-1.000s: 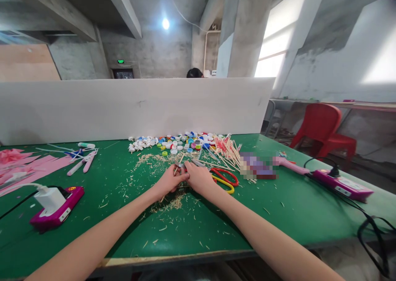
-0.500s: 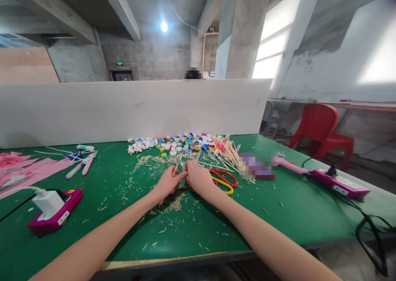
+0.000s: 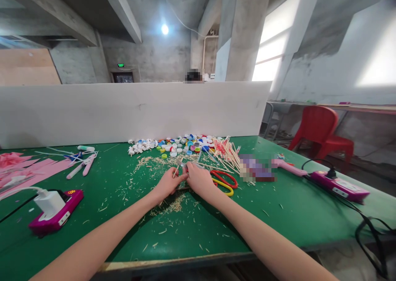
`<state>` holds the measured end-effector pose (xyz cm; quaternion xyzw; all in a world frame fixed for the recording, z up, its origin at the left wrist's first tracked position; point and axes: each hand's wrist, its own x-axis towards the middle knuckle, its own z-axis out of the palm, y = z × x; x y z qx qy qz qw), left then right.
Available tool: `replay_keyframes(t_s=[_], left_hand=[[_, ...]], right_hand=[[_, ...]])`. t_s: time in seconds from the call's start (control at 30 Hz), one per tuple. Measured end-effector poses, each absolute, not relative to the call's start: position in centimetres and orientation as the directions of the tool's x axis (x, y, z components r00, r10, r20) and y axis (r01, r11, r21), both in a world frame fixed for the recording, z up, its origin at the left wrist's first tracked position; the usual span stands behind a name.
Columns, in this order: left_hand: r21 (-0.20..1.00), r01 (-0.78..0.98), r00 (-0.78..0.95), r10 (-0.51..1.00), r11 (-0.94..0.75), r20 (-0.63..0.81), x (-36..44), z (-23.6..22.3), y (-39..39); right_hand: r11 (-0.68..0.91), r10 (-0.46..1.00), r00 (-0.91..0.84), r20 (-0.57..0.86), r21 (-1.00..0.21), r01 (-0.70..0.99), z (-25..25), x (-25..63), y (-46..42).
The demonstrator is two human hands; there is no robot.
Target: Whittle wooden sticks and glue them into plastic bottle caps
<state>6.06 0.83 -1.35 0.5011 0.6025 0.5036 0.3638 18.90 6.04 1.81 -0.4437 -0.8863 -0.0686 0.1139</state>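
Note:
Over the middle of the green table my left hand (image 3: 169, 182) is closed on a thin wooden stick (image 3: 175, 172), its tip poking up past the fingers. Touching it on the right, my right hand (image 3: 198, 177) is closed round a small knife (image 3: 180, 163); only its silvery blade shows, close to the stick, and the grip hides its handle. Pale wood shavings (image 3: 173, 204) lie beneath and around both hands. Just right of my right hand rest scissors with red and yellow handles (image 3: 227, 187).
Bottle caps (image 3: 176, 145) and a bundle of wooden sticks (image 3: 227, 153) lie behind my hands, before a white partition (image 3: 136, 112). Power strips stand left (image 3: 57, 215) and right (image 3: 340, 186). Pink sheets (image 3: 43, 169) and glue guns (image 3: 82, 165) are at left. Someone's head shows beyond the partition.
The whole view has shifted down slightly. Both hands stay together with the stick and the knife, and their grips look almost the same.

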Motion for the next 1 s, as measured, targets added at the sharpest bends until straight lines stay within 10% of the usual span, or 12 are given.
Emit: replay_keyframes(t_s=[1.0], left_hand=[[0.980, 0.200, -0.307, 0.951, 0.022, 0.042, 6.4, -1.4, 0.5]], right_hand=[[0.508, 0.789, -0.469, 0.396, 0.008, 0.861, 1.2, 18.3, 6.1]])
